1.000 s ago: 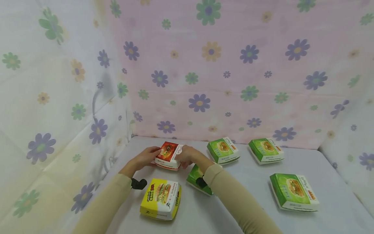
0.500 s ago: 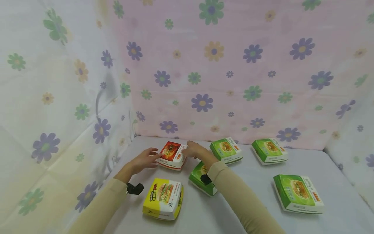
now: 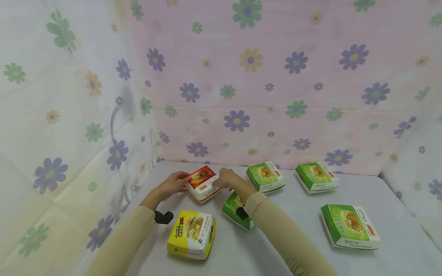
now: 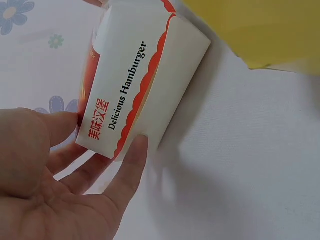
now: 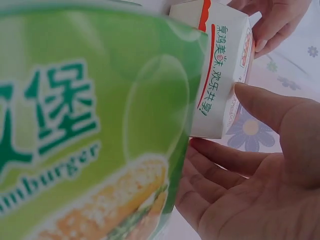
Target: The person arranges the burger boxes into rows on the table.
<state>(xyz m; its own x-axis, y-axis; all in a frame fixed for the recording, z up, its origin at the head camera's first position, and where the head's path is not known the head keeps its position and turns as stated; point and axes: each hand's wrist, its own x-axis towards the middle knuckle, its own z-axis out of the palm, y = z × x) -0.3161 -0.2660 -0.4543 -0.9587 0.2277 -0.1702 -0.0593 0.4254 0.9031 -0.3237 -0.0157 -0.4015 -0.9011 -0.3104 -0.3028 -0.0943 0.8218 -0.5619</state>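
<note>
A red and white hamburger box [image 3: 202,180] stands at the back left of the table, between both hands. My left hand [image 3: 172,184] holds its left corner. In the left wrist view the thumb lies at the top edge and the fingers spread along the sides of the box [image 4: 127,85], lettered "Delicious Hamburger". My right hand [image 3: 228,179] grips the opposite corner. Seen from the right wrist, the thumb is at the box's [image 5: 220,75] upper edge, with the other fingers at its lower corner. A green box [image 3: 235,211] sits just below the right wrist, partly covered by the sleeve.
In front of the left hand stands a yellow and white burger box [image 3: 191,234]. More green and white boxes are on the right side: one at the back [image 3: 265,177], one further right [image 3: 315,177] and one nearer the front [image 3: 349,226]. Flowered cloth [image 3: 214,130] walls surround the table.
The red box has turned clockwise, so its white part now faces nearer the front. Half a second ago the left fingers were spread more loosely at its side; now they hold the corner.
</note>
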